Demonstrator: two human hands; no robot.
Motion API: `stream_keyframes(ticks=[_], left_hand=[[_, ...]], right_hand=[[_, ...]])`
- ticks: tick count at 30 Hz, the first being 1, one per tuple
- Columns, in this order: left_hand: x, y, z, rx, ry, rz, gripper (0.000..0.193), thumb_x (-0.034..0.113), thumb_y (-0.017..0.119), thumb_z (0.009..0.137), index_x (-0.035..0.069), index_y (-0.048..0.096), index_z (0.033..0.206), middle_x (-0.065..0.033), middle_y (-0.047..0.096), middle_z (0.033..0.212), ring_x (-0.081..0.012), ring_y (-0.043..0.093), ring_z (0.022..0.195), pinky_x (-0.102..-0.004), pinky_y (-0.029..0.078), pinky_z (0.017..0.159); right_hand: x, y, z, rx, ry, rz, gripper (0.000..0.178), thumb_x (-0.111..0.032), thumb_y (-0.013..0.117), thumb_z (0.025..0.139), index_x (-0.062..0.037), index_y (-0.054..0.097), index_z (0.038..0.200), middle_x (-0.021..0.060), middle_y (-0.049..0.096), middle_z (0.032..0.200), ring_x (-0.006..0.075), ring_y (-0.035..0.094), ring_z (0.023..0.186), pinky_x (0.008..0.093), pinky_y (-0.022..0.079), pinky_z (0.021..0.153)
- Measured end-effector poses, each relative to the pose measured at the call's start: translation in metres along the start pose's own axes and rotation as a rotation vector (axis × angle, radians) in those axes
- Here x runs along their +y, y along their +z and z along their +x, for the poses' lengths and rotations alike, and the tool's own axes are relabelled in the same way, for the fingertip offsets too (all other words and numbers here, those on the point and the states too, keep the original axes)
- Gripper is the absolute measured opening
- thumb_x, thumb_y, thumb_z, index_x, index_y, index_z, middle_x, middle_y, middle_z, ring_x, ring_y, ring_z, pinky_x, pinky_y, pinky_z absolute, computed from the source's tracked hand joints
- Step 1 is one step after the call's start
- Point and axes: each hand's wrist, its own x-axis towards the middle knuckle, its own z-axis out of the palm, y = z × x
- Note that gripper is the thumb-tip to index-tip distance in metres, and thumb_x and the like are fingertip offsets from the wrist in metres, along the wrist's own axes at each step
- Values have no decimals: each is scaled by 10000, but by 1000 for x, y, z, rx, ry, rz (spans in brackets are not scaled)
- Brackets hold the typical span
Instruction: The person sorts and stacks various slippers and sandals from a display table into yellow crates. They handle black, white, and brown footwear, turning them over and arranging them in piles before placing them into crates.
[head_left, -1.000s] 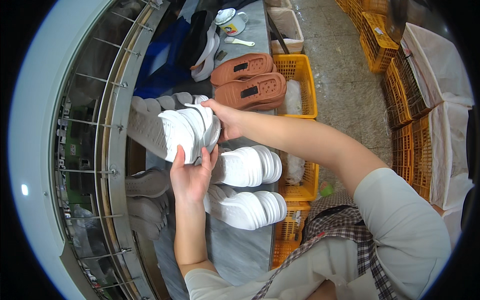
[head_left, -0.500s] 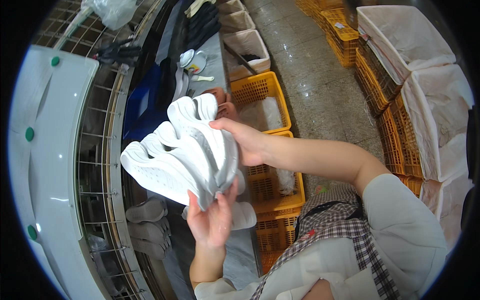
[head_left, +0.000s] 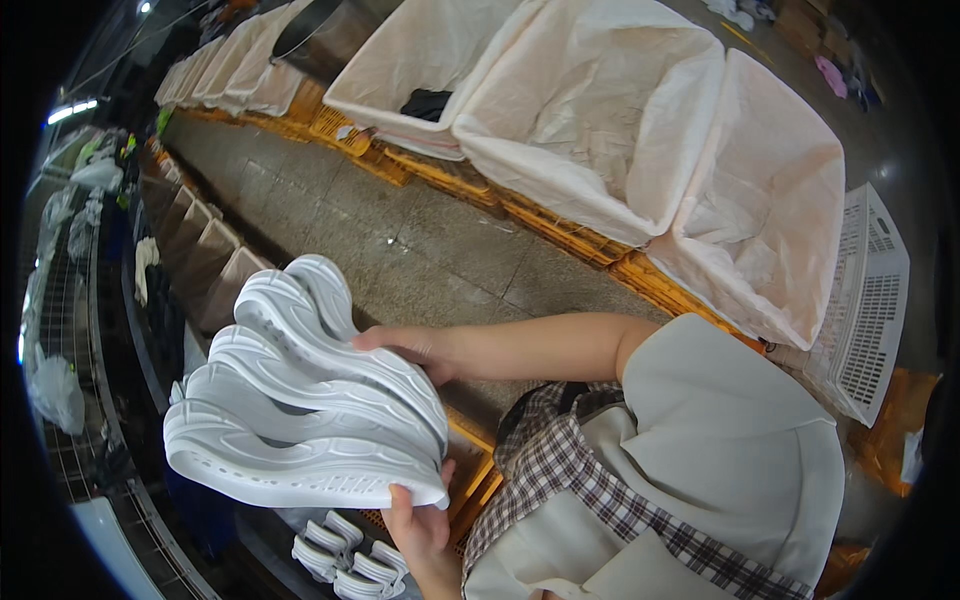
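Several white shoe soles (head_left: 315,385) are bunched side by side in my hands, in front of me at the left. They have wavy moulded side walls with grooves and small holes. My right hand (head_left: 412,350) grips the far side of the bundle, thumb over the outer sole and the other fingers partly hidden. At the near end, my left hand (head_left: 420,528) pinches the sole ends from below, its fingers partly hidden behind them. Below the bundle, more white soles (head_left: 345,555) stand grouped beside my left hand.
Large bins with whitish liners (head_left: 590,120) stand across the aisle on yellow crates (head_left: 545,222). A black item (head_left: 427,104) lies in one bin. A white perforated crate (head_left: 868,310) is at far right, a wire rack (head_left: 75,400) at left, and tiled floor (head_left: 400,235) between.
My view has swung right, bringing the row of lined bins into the middle. The bundle of soles has moved left and lower in view, still held in both hands.
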Motion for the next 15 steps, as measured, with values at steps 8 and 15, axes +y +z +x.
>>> stream_keyframes(ticks=[8,15], left_hand=[[42,34,67,76,322,112,552,160,573,884,-26,333,1344,-172,498,1264,-285,531,1130,-424,447,950],[27,58,134,-72,104,119,548,360,550,931,-80,447,1242,-169,610,1122,-249,628,979,-371,519,825]], right_hand=[[-35,-17,-80,204,-175,-124,899,-549,696,710,-23,379,1367,219,470,1308,292,525,1150,400,416,1002],[-49,-27,-116,290,-178,117,700,-548,561,843,-60,441,1330,152,508,1309,281,525,1165,424,390,1025]])
